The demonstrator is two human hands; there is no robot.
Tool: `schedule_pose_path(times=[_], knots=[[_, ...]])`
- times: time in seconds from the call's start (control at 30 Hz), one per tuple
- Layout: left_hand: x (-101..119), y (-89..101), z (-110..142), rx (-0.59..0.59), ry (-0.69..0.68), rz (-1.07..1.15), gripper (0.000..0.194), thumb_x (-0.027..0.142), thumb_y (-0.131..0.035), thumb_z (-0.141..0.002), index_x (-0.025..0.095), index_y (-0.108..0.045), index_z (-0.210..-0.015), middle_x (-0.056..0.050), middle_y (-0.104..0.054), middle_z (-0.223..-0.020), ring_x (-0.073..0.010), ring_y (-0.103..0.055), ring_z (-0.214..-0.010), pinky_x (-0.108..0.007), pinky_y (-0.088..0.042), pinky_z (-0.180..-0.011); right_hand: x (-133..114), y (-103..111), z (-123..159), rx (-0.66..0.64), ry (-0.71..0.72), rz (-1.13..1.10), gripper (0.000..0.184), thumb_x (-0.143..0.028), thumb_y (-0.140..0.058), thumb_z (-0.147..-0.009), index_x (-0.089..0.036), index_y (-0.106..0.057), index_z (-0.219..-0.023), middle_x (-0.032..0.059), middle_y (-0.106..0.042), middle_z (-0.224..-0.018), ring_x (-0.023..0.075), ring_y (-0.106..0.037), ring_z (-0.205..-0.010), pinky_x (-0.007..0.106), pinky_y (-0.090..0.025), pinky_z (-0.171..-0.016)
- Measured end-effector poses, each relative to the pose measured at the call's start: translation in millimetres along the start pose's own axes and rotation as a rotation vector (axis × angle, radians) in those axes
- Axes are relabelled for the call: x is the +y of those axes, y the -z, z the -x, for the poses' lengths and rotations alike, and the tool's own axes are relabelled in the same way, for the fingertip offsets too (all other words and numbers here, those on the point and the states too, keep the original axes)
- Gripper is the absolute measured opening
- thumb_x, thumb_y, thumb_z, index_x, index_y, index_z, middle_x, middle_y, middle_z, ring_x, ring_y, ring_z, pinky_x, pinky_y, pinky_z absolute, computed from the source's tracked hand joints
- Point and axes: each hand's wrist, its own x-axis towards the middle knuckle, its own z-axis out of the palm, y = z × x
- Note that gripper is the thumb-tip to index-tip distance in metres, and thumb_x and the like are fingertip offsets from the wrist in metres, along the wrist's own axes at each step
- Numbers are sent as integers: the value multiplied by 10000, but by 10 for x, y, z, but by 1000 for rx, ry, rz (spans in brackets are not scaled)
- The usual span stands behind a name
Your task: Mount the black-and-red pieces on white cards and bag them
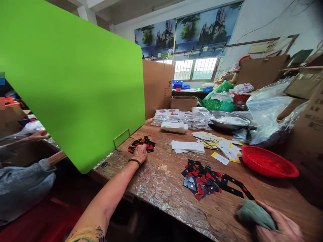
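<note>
My left hand [140, 153], a beaded bracelet at its wrist, reaches down onto a small pile of flat black-and-red pieces [149, 145] beside the green panel. Its fingers look curled downward, and their tips and anything between them are hidden. At the lower right my right hand [280, 222] is closed around a bunched grey-green cloth [256, 213], slightly blurred, over the table. Between the two hands lies a larger heap of similar black-and-red flat pieces [202, 179], some with small round holes. A few black strips trail off this heap toward the cloth.
A green panel [101, 84] rises at the left, with a wire stand [122, 139] by its foot. White strips [188, 147], yellow-edged cards [222, 144] and a red bowl [270, 163] lie farther in. Bagged packs [174, 116] and a metal pan [228, 122] stand behind. Another person's sleeve [25, 185] shows left.
</note>
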Motion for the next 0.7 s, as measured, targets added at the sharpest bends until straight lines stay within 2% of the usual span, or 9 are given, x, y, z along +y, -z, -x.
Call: schedule_pose_path(times=[0.13, 0.23, 0.33, 0.4, 0.47, 0.5, 0.57, 0.63, 0.7], knots=[[17, 105, 60, 62, 52, 216, 323, -15, -509, -713, 134, -677, -945, -116, -701, -975, -227, -631, -990, -359, -466, -910, -157, -28, 12, 75, 7, -17, 462, -307, -465, -625, -196, -657, -1031, 120, -650, -969, 381, -574, -943, 526, -455, -825], [251, 84, 283, 41, 47, 406, 329, 32, -539, -732, 113, -660, -1027, -102, -705, -990, -186, -658, -913, -309, -524, -820, -582, -149, 37, 46, 59, -165, 478, -248, -462, -616, -156, -665, -1039, 135, -627, -1026, 353, -573, -968, 511, -450, -858], [667, -16, 704, -84, -2, 686, 293, 144, -651, -708, 119, -674, -1000, -62, -708, -893, -162, -669, -778, -275, -550, -689, -1239, -330, 56, -10, 159, -409, 411, -208, -472, -689, -184, -666, -1050, 112, -619, -1076, 299, -569, -1021, 465, -453, -889], [947, -62, 1002, -285, 7, 1141, 301, 181, -751, -620, 115, -694, -908, -52, -697, -824, -155, -651, -706, -280, -544, -654, -1647, -450, 55, -81, 203, -538, 416, -187, -491, -708, -203, -657, -1089, 98, -622, -1108, 273, -558, -1069, 433, -453, -912], [1158, -70, 1207, -392, 27, 1399, 303, 198, -823, -543, 119, -703, -810, -39, -686, -769, -129, -629, -681, -245, -523, -648, -1891, -545, 47, -169, 206, -631, 436, -194, -509, -727, -204, -631, -1146, 91, -633, -1117, 249, -579, -1043, 396, -475, -889], [1231, -68, 1254, -404, 37, 1469, 310, 199, -845, -514, 122, -701, -777, -30, -680, -748, -117, -620, -672, -230, -514, -642, -1928, -575, 43, -204, 178, -656, 420, -211, -518, -741, -204, -626, -1147, 85, -645, -1102, 239, -596, -1008, 376, -488, -861], [1329, -85, 1244, -376, 61, 1538, 330, 206, -868, -481, 127, -690, -748, -12, -663, -711, -105, -608, -639, -223, -508, -619, -1834, -587, 41, -245, 75, -660, 368, -253, -527, -750, -198, -638, -1096, 73, -674, -1041, 228, -624, -930, 344, -503, -801], [1402, -161, 1146, -352, 84, 1580, 360, 223, -878, -464, 128, -672, -744, 0, -648, -695, -108, -608, -605, -244, -519, -601, -1574, -530, 40, -244, -60, -615, 355, -283, -525, -722, -188, -655, -1038, 66, -695, -979, 232, -638, -880, 326, -507, -758], [1477, -297, 1024, -363, 80, 1576, 354, 243, -866, -493, 125, -667, -760, -4, -652, -706, -115, -619, -597, -268, -534, -609, -1252, -418, 28, -205, -196, -544, 440, -309, -534, -665, -176, -657, -1066, 67, -708, -957, 241, -647, -837, 313, -507, -707]])
